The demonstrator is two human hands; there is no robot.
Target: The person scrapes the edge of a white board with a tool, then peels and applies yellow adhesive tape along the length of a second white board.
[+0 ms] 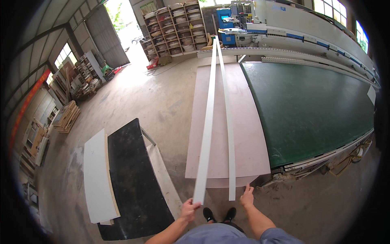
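A long white strip (210,110) runs away from me over a pale pink board, its near end jutting past the board's front edge. My left hand (190,209) is closed around that near end. To its right lies a second, narrower white strip (228,118), whose near end also overhangs. My right hand (247,197) is just right of that end, beside the front edge of the pink board (252,150). Its index finger points forward, and I see nothing held in it. Whether the fingertip touches the board I cannot tell.
Right of the pink board stretches a green conveyor belt (313,110), with a long white machine (308,24) behind it. At left are a black-topped table (134,183) and a white panel (97,175). Shelves of coiled rolls (174,30) stand at the back.
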